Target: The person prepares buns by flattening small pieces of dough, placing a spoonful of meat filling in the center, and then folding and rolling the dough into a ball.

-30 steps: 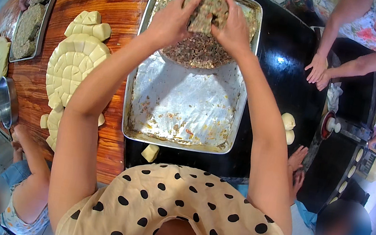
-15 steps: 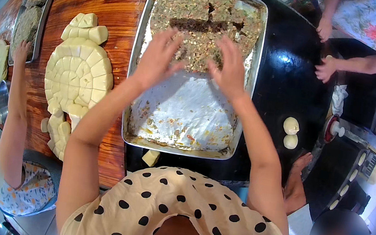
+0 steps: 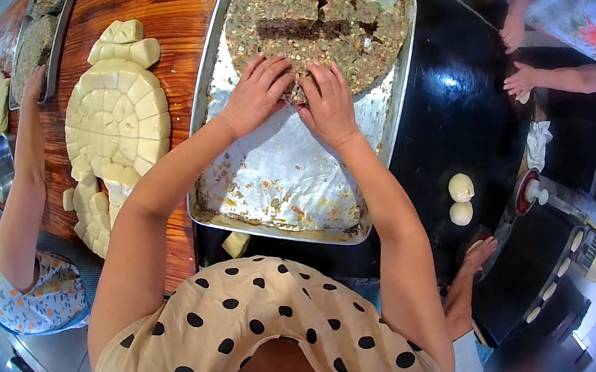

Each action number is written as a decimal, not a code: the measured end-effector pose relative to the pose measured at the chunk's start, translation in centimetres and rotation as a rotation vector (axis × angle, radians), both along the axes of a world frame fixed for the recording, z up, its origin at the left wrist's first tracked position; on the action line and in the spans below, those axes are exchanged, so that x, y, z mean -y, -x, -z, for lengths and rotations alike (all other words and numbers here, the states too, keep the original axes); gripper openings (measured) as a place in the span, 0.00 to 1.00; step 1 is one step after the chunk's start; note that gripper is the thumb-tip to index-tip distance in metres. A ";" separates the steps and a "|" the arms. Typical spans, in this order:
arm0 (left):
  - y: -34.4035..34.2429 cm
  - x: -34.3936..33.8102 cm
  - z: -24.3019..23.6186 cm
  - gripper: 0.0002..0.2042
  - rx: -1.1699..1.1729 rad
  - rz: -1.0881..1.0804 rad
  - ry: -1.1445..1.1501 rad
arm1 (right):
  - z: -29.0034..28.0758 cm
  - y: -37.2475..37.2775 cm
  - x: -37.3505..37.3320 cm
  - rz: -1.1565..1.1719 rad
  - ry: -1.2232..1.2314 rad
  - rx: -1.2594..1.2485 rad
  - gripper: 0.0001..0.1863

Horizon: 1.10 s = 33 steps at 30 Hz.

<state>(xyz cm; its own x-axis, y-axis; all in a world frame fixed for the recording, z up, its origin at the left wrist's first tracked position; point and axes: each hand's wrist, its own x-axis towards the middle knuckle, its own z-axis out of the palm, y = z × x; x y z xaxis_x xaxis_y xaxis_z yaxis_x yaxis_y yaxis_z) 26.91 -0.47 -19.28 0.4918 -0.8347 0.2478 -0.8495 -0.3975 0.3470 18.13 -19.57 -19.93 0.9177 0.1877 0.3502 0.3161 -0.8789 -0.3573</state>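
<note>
A crumbly brown filling mass [image 3: 364, 50] with light flecks and green bits lies cracked across the upper part of a large metal tray [image 3: 287, 184]. My left hand [image 3: 254, 95] and my right hand [image 3: 325, 105] grip its near edge side by side, fingers curled over a small portion between them. Below my hands the tray's bottom is greasy, with scattered bits.
At left, pale cut dough pieces [image 3: 120, 113] lie on a wooden board [image 3: 86, 8], beside another filled tray [image 3: 41, 48]. At right, two dough balls [image 3: 461, 187] sit on the black counter [image 3: 441, 107], beside a press [image 3: 532, 190]. Co-workers' hands [image 3: 520, 81] work around the edges.
My hands have pulled back from the far part of the filling, where they held a chunk, to its near edge, and have closed there. The co-worker's arm at lower left has reached forward.
</note>
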 end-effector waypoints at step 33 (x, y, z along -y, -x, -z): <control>10.1 7.7 1.5 0.47 -0.635 -0.489 0.209 | -2.1 6.1 5.6 0.621 -0.730 -0.434 0.36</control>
<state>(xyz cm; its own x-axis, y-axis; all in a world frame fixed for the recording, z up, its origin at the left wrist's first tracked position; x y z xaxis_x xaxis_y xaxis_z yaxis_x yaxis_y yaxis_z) 16.78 -8.20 -20.79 0.8860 -0.4580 -0.0729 -0.2151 -0.5451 0.8103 12.00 -25.13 -17.85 0.8541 -0.4828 -0.1932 -0.3984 -0.3687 -0.8398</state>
